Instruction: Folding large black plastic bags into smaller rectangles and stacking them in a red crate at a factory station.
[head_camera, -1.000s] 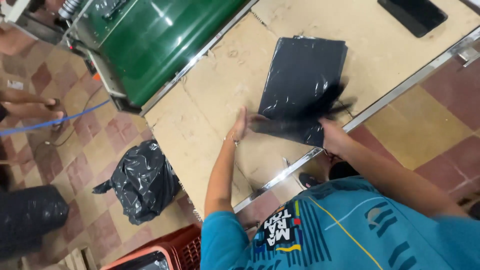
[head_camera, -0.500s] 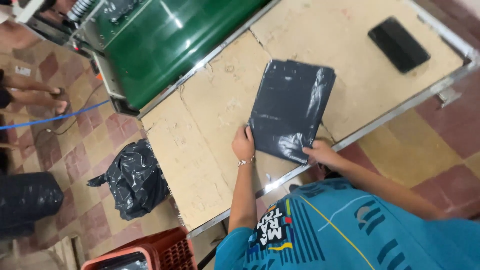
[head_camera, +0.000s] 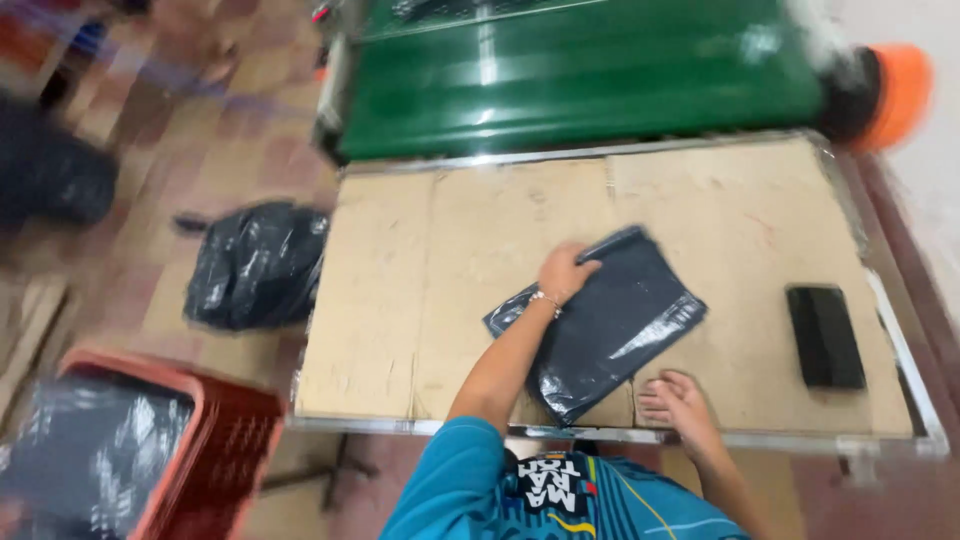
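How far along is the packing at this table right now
Done: one flat dark plastic package lies sealed-looking on the cardboard-topped table. In hand: the left hand presses its upper edge, and the right hand rests at its lower corner. Left: it is not yet on the green conveyor; more dark bags fill the red crate.

Teal short-sleeved shirt (head_camera: 560, 495) – dark stripes, white-yellow chest print; thin bracelet (head_camera: 545, 300) on left wrist.

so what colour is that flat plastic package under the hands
Dark grey, glossy: the flat plastic package on the cardboard-topped table, seen in the head view.
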